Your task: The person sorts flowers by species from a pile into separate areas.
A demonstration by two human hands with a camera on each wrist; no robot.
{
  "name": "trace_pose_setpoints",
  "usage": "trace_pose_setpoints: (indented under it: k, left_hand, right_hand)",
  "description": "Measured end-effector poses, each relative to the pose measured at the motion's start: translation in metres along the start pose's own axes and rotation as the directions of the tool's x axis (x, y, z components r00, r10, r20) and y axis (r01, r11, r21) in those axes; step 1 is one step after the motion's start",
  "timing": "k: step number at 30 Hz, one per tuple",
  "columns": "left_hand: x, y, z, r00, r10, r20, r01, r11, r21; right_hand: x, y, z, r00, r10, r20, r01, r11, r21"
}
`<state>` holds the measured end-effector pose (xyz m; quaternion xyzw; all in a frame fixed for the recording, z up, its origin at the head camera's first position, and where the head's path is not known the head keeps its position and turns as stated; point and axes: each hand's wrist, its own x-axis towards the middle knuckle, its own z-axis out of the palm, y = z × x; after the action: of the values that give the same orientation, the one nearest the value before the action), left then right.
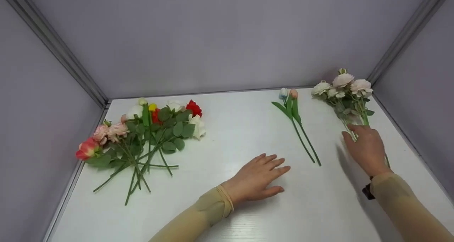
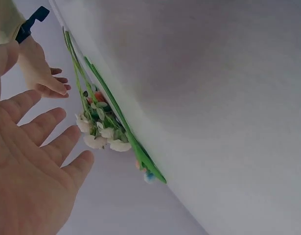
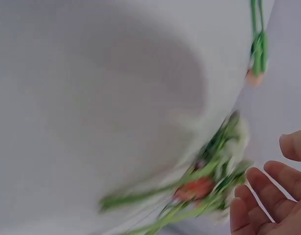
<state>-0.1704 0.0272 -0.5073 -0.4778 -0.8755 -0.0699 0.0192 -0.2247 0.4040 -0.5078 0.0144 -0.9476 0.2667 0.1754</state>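
Observation:
My left hand hovers over the middle of the white table, fingers spread and holding nothing. Over the stems of the pale pink flowers at the far right is my right hand. Its fingers are loosely bent, and the right wrist view shows no stem in its grasp. An orange-red bloom lies among these flowers in that view, blurred. Between the hands and farther back lie two tulips, one blue-white and one peach, their stems pointing toward me.
A pile of mixed flowers, red, white, pink and yellow, spreads over the left of the table, with stems crossing toward the front. Grey panels enclose the back and both sides.

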Motion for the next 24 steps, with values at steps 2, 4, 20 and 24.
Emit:
trace_pose_setpoints:
  k: [2, 4, 20, 24]
  left_hand:
    - [-0.006, -0.012, -0.002, 0.997, -0.056, -0.048, 0.056, 0.998, -0.016]
    - [-0.014, -0.026, -0.004, 0.987, -0.118, -0.109, 0.115, 0.993, -0.033]
    - [-0.136, -0.174, -0.034, 0.666, -0.641, -0.382, 0.635, 0.756, -0.16]
    - [-0.172, -0.198, -0.042, 0.548, -0.78, -0.301, 0.742, 0.62, -0.256]
  right_hand:
    - [0.0, -0.019, 0.011, 0.998, -0.057, 0.006, 0.057, 0.998, 0.021]
    - [0.0, -0.038, 0.022, 0.994, -0.107, 0.021, 0.106, 0.994, 0.035]
    - [-0.04, -0.211, 0.124, 0.771, -0.467, 0.433, 0.466, 0.877, 0.116]
    - [-0.054, -0.251, 0.141, 0.68, -0.508, 0.529, 0.531, 0.838, 0.122]
